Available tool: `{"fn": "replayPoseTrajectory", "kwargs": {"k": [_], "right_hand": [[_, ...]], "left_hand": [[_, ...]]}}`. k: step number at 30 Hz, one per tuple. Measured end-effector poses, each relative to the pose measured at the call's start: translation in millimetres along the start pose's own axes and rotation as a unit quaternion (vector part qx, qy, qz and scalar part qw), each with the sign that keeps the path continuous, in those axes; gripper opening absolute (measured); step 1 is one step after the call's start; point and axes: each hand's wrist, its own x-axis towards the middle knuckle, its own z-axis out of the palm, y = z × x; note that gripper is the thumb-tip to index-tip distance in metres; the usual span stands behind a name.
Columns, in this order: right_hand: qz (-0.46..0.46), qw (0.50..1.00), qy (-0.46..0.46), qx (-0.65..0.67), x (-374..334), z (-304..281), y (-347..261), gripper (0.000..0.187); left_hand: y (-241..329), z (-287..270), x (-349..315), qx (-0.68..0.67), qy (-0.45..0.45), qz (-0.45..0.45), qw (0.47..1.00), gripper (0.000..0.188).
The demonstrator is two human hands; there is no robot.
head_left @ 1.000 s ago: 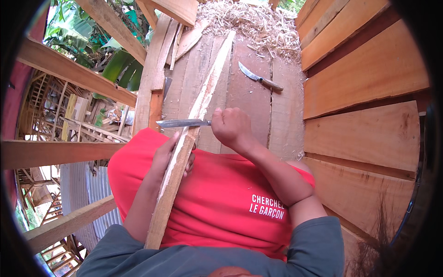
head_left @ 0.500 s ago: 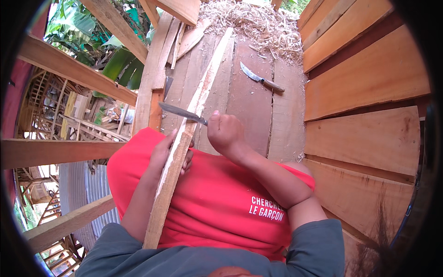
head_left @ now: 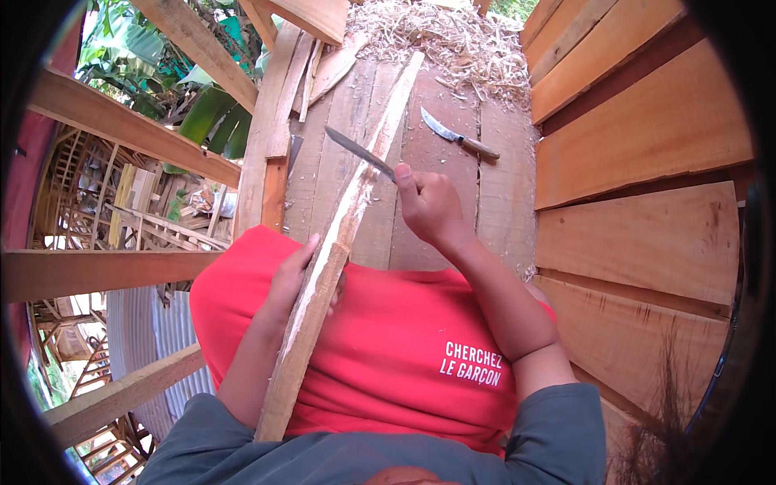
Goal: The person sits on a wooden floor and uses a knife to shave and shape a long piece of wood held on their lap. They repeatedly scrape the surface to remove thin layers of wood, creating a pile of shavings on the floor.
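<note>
A long wooden stick [head_left: 310, 335] slants from my body up across my lap, its far part pared to pale wood. My left hand [head_left: 297, 277] wraps round it near the middle, some fingers hidden beneath it. In my right hand [head_left: 432, 206] is a knife [head_left: 360, 151], thumb along its handle. Its long dark blade lies across the pared part of the stick and points up and left. A second knife [head_left: 457, 136], with a curved blade and wooden handle, lies on the plank floor beyond my right hand.
Curly wood shavings [head_left: 453, 44] are heaped at the far end of the plank floor [head_left: 440, 97]. A wall of wide boards [head_left: 638, 234] stands on the right. Railing beams [head_left: 113, 273] run along the left, with loose boards [head_left: 289, 89] at the far left of the floor.
My right hand has pushed the knife forward along the stick, away from my body. The stick's far end has shifted slightly right, while my left hand keeps its grip.
</note>
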Motion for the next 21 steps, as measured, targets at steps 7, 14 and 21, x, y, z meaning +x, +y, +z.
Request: {"fn": "replayPoseTrajectory", "kwargs": {"k": [7, 14, 21], "right_hand": [[-0.228, 0.967, -0.076, 0.082, -18, -1, -7, 0.032], [-0.183, 0.977, -0.026, -0.108, -26, 19, -3, 0.046], [-0.123, 0.984, 0.061, -0.118, -28, 41, -21, 0.054]], "left_hand": [[2, -7, 0, -0.034, -0.035, 0.009, 0.999, 0.059], [3, -8, -2, -0.056, -0.061, 0.001, 0.997, 0.062], [2, -4, -2, -0.054, -0.023, 0.013, 0.998, 0.058]]}}
